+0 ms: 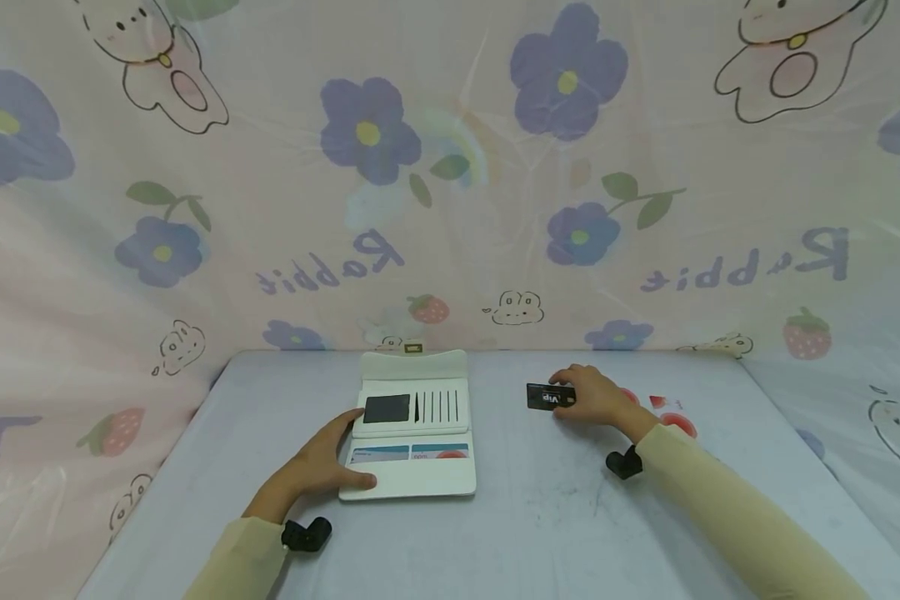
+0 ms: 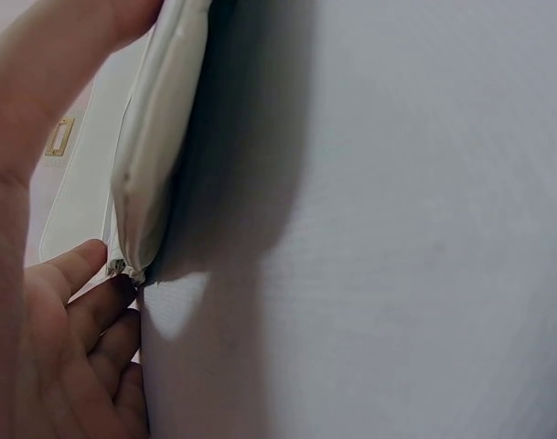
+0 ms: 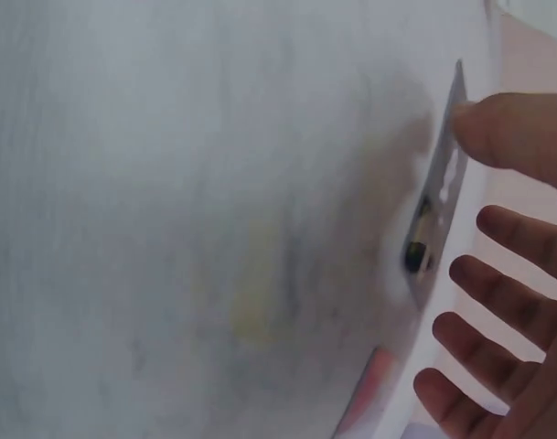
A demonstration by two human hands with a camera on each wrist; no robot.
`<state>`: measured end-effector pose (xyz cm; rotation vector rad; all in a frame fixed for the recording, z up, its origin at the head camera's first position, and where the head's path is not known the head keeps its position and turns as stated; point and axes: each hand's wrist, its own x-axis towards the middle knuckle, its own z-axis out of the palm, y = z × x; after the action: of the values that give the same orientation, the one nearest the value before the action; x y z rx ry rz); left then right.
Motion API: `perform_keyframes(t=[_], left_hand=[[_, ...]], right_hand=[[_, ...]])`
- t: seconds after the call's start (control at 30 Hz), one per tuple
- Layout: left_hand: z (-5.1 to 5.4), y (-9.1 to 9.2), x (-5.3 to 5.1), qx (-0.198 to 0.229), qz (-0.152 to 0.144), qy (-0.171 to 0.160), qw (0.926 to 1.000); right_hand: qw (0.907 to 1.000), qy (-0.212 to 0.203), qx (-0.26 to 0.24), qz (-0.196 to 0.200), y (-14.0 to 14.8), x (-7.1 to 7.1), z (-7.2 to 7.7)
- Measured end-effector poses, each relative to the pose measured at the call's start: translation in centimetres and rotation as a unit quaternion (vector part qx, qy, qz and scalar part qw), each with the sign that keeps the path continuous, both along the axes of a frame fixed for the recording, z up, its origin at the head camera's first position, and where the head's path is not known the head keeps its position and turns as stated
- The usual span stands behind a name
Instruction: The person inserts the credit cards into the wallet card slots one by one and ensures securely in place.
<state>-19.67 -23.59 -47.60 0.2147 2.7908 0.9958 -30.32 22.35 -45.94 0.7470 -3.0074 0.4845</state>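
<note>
An unfolded white wallet [image 1: 412,479] lies on the table left of centre. Its upper panel has a dark window [image 1: 387,408] beside a row of card slots, and two printed cards [image 1: 378,454] show in the lower pocket. My left hand [image 1: 322,462] grips the wallet's left side, thumb over the lower flap; in the left wrist view the fingers [image 2: 81,265] reach its edge. On the right, my right hand [image 1: 592,398] is over a black VIP card [image 1: 543,397]. The right wrist view has the thumb [image 3: 511,133] touching the card, the other fingers spread apart from it.
Right of my right hand lie red-and-white watermelon prints [image 1: 677,425], partly behind the wrist. The white table [image 1: 510,533] meets a patterned curtain [image 1: 480,208] at the back and sides. Each wrist carries a small black camera [image 1: 307,534].
</note>
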Motion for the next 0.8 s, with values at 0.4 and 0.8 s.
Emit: perform_keyframes(t=[0.4,0.8], left_hand=[[0.19,0.13,0.19,0.005,0.004,0.0,1.0],[-0.16,0.0,-0.01,0.003,0.001,0.005,1.0]], right_hand=[[0.9991,0.006,0.04,-0.013,0.35,-0.89,-0.73],[0.9994,0.0,0.032,-0.015,0.22,-0.89,-0.54]])
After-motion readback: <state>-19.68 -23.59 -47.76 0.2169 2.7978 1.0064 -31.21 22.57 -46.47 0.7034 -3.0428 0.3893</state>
